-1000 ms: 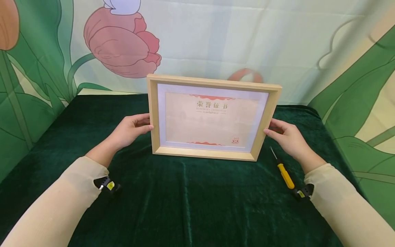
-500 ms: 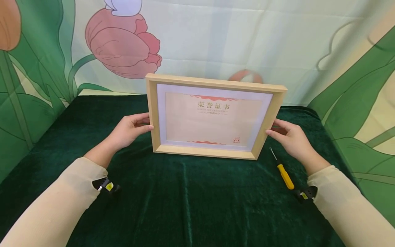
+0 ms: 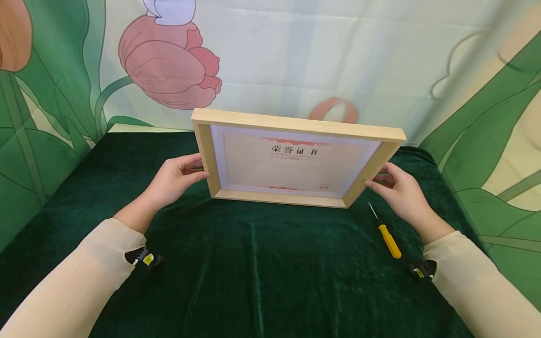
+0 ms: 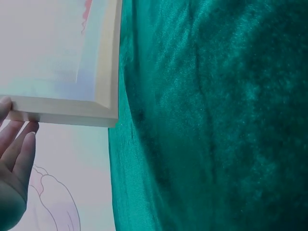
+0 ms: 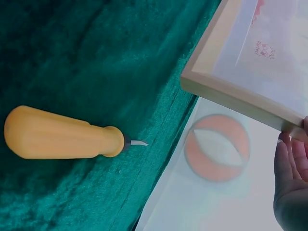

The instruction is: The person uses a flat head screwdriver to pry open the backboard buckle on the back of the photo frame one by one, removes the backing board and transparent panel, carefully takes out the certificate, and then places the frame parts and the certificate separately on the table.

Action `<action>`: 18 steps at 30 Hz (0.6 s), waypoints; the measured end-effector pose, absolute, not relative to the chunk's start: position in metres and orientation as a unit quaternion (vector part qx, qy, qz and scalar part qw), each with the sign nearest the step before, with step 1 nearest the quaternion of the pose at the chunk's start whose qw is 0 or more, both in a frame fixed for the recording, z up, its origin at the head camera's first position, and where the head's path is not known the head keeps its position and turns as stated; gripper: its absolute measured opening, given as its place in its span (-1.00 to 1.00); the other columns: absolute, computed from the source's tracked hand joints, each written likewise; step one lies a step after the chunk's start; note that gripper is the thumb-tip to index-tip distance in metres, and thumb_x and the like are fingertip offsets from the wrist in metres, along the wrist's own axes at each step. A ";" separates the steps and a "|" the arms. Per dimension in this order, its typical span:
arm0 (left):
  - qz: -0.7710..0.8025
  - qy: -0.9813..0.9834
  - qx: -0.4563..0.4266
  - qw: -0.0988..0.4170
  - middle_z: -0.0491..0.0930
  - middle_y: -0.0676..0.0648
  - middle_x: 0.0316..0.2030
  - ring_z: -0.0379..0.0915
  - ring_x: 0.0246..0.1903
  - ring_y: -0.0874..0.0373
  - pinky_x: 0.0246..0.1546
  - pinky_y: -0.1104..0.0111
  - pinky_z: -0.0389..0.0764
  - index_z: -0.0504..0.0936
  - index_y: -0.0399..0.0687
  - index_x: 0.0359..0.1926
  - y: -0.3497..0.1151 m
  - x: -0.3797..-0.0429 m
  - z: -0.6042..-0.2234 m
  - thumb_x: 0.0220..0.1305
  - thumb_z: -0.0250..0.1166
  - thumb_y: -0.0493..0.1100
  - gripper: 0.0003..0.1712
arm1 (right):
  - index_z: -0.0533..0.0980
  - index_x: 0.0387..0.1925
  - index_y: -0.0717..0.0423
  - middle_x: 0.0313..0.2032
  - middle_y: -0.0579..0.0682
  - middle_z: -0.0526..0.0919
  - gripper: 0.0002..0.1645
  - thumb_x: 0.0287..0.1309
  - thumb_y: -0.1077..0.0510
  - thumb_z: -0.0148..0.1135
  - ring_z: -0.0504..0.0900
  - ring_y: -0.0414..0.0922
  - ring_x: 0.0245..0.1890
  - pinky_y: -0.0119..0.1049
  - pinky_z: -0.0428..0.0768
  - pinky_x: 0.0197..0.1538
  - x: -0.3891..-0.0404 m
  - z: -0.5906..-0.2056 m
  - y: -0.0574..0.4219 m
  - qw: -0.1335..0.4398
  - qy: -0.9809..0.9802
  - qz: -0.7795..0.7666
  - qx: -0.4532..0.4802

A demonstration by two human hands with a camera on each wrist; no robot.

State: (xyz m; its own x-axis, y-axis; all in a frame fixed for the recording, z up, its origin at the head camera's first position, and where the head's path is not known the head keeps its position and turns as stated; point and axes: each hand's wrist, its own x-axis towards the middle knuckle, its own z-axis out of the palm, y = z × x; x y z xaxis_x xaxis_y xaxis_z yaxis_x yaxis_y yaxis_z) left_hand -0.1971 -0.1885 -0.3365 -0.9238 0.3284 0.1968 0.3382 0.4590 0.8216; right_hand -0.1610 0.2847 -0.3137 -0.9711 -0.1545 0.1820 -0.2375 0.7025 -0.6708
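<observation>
A light wooden picture frame [image 3: 296,123] with a certificate [image 3: 291,166] inside a pale mat stands tilted in the middle of the head view, its top leaning toward me. My left hand [image 3: 175,182] grips its left side, thumb on the front edge and fingers behind. On the opposite side my right hand [image 3: 399,190] holds the frame the same way. The left wrist view shows fingertips against the frame's side [image 4: 62,115]. In the right wrist view, fingers of the right hand [image 5: 293,187] touch the other side near a corner.
A screwdriver with a yellow handle [image 3: 390,241] lies on the dark green velvet cloth [image 3: 211,281], close to my right forearm. Behind the table hangs a backdrop curtain [image 3: 262,56] printed with flowers and leaves.
The frame's top has tipped toward me and its lower edge has risen slightly in view. Both hands keep their hold; the right hand has shifted a little outward. The screwdriver stays put.
</observation>
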 end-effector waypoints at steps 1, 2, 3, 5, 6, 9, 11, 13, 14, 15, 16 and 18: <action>-0.484 -0.853 -0.197 0.006 0.50 -0.25 0.08 0.48 0.03 -0.08 0.01 0.15 0.46 0.37 -0.21 0.26 -0.189 -0.197 -0.335 0.23 0.24 -0.27 -0.44 | 0.34 0.17 0.17 0.13 0.23 0.45 -0.48 0.22 0.09 0.19 0.52 0.19 0.03 0.13 0.51 -0.07 -0.161 -0.313 0.284 0.058 -0.920 0.371 0.109; -0.485 -0.851 -0.199 0.008 0.50 -0.25 0.07 0.48 0.03 -0.08 0.00 0.15 0.46 0.37 -0.22 0.25 -0.189 -0.197 -0.334 0.22 0.24 -0.28 -0.44 | 0.33 0.19 0.16 0.13 0.22 0.44 -0.46 0.21 0.10 0.19 0.52 0.20 0.02 0.12 0.51 -0.07 -0.160 -0.312 0.284 0.059 -0.921 0.369 0.111; -0.486 -0.850 -0.201 0.010 0.50 -0.25 0.07 0.49 0.03 -0.07 -0.01 0.16 0.46 0.38 -0.21 0.25 -0.189 -0.196 -0.334 0.22 0.24 -0.28 -0.44 | 0.31 0.22 0.14 0.14 0.23 0.44 -0.43 0.21 0.11 0.20 0.52 0.20 0.02 0.12 0.52 -0.08 -0.160 -0.311 0.284 0.060 -0.921 0.368 0.112; -0.485 -0.850 -0.205 0.015 0.51 -0.23 0.07 0.49 0.03 -0.06 -0.01 0.17 0.47 0.39 -0.20 0.25 -0.189 -0.196 -0.335 0.21 0.24 -0.29 -0.44 | 0.28 0.26 0.11 0.14 0.22 0.43 -0.38 0.20 0.12 0.21 0.53 0.20 0.00 0.10 0.53 -0.10 -0.159 -0.312 0.285 0.063 -0.922 0.366 0.115; -0.484 -0.850 -0.206 0.018 0.51 -0.23 0.08 0.48 0.03 -0.06 -0.01 0.17 0.47 0.39 -0.19 0.25 -0.189 -0.195 -0.336 0.21 0.24 -0.30 -0.44 | 0.27 0.28 0.09 0.14 0.22 0.44 -0.36 0.19 0.12 0.22 0.54 0.19 0.00 0.09 0.54 -0.10 -0.158 -0.313 0.285 0.065 -0.922 0.364 0.116; -0.472 -0.856 -0.210 0.031 0.51 -0.20 0.08 0.49 0.03 -0.04 -0.02 0.18 0.48 0.40 -0.16 0.24 -0.188 -0.193 -0.337 0.20 0.25 -0.31 -0.45 | 0.25 0.29 0.08 0.13 0.21 0.44 -0.34 0.18 0.13 0.22 0.55 0.17 -0.02 0.06 0.54 -0.10 -0.156 -0.315 0.286 0.069 -0.924 0.357 0.119; -0.460 -0.860 -0.216 0.043 0.51 -0.20 0.08 0.48 0.04 -0.04 -0.01 0.17 0.48 0.40 -0.15 0.23 -0.188 -0.191 -0.338 0.19 0.25 -0.33 -0.44 | 0.24 0.29 0.11 0.13 0.22 0.44 -0.33 0.18 0.14 0.22 0.56 0.18 -0.03 0.05 0.55 -0.11 -0.155 -0.317 0.286 0.071 -0.925 0.353 0.120; -0.446 -0.865 -0.225 0.056 0.51 -0.21 0.07 0.48 0.03 -0.06 -0.02 0.14 0.49 0.41 -0.16 0.22 -0.188 -0.188 -0.338 0.16 0.26 -0.36 -0.44 | 0.23 0.28 0.15 0.12 0.25 0.43 -0.34 0.18 0.15 0.22 0.56 0.20 -0.04 0.06 0.56 -0.12 -0.154 -0.319 0.285 0.071 -0.926 0.351 0.119; -0.437 -0.867 -0.230 0.064 0.52 -0.22 0.06 0.49 0.01 -0.07 -0.03 0.13 0.50 0.41 -0.18 0.21 -0.188 -0.187 -0.339 0.15 0.28 -0.37 -0.44 | 0.24 0.27 0.19 0.12 0.26 0.42 -0.34 0.18 0.17 0.22 0.55 0.21 -0.04 0.07 0.55 -0.13 -0.153 -0.320 0.285 0.071 -0.926 0.352 0.117; -0.428 -0.869 -0.236 0.074 0.53 -0.23 0.04 0.51 -0.03 -0.08 -0.06 0.12 0.52 0.42 -0.20 0.18 -0.188 -0.186 -0.339 0.13 0.29 -0.38 -0.44 | 0.25 0.25 0.22 0.10 0.27 0.41 -0.35 0.17 0.18 0.23 0.54 0.22 -0.04 0.08 0.55 -0.12 -0.152 -0.320 0.285 0.072 -0.926 0.353 0.114; -0.420 -0.871 -0.243 0.083 0.54 -0.24 0.02 0.53 -0.06 -0.08 -0.09 0.11 0.54 0.43 -0.22 0.16 -0.188 -0.185 -0.340 0.11 0.30 -0.39 -0.46 | 0.27 0.22 0.24 0.08 0.27 0.42 -0.38 0.16 0.18 0.24 0.54 0.21 -0.04 0.10 0.54 -0.11 -0.152 -0.321 0.285 0.076 -0.926 0.353 0.112; -0.404 -0.872 -0.255 0.104 0.58 -0.23 -0.05 0.55 -0.16 -0.04 -0.17 0.12 0.59 0.46 -0.25 0.09 -0.187 -0.184 -0.341 0.09 0.32 -0.39 -0.51 | 0.34 0.15 0.27 0.02 0.24 0.46 -0.45 0.14 0.21 0.26 0.52 0.14 -0.04 0.10 0.51 -0.07 -0.151 -0.323 0.286 0.085 -0.923 0.358 0.116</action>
